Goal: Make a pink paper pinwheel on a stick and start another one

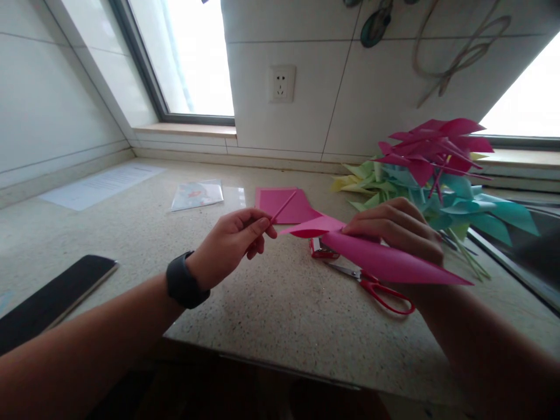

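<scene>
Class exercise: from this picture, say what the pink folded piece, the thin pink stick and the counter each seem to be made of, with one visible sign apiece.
Pink folded piece: matt coloured paper; sharp creases, thin edges.
Thin pink stick: probably plastic or rolled paper; too slim to tell.
Counter: speckled stone or composite, slightly glossy.

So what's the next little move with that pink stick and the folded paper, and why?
Probably bring the pink stick across to the folded pink paper. The left hand pinches the stick with its tip aimed that way, apart from the paper, which the right hand holds above the counter; finished pinwheels have such sticks.
</scene>
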A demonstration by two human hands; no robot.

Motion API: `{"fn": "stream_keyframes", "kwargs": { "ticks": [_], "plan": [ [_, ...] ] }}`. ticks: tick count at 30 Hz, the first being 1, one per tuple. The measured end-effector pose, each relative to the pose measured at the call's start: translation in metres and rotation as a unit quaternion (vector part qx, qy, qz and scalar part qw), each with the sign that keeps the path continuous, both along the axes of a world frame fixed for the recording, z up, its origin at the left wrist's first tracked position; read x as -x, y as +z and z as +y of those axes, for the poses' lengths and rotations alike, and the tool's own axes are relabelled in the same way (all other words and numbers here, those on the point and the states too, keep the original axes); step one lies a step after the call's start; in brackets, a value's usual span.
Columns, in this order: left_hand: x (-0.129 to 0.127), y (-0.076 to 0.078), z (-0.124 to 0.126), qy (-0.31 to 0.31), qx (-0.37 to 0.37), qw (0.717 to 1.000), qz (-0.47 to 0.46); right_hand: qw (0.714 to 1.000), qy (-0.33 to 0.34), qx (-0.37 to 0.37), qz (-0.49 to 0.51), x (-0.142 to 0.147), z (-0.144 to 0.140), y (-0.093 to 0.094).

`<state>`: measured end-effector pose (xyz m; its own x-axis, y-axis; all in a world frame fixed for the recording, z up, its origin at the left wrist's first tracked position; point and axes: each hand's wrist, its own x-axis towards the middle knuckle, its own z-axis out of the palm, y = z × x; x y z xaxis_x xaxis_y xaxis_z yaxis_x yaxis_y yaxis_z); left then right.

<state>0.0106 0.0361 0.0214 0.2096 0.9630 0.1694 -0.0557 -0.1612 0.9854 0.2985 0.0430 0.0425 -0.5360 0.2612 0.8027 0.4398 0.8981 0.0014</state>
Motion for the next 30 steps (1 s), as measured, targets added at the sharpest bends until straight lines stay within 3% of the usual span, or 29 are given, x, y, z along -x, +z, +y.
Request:
{"fn": "stream_keyframes", "kwargs": {
  "ticks": [4,8,15,23,30],
  "plan": [
    [0.002,-0.005,0.004,-0.020,0.035,0.996,-0.074,0.998,0.041,0.037,-0.043,0.009,-0.006,0.000],
    [0.003,-0.009,0.004,-0.043,0.045,0.994,-0.085,0.995,0.062,0.053,-0.062,0.017,-0.009,0.000],
    [-0.001,-0.001,0.001,-0.062,0.081,0.988,-0.113,0.993,0.071,0.053,-0.082,0.022,-0.010,0.000],
    [0.000,0.011,0.001,0.035,0.177,0.960,-0.213,0.990,0.072,0.100,-0.072,0.016,-0.007,-0.008],
    [0.001,0.006,0.008,0.067,0.181,0.947,-0.256,0.992,0.060,0.090,-0.063,0.016,-0.006,-0.012]
  ]
}}
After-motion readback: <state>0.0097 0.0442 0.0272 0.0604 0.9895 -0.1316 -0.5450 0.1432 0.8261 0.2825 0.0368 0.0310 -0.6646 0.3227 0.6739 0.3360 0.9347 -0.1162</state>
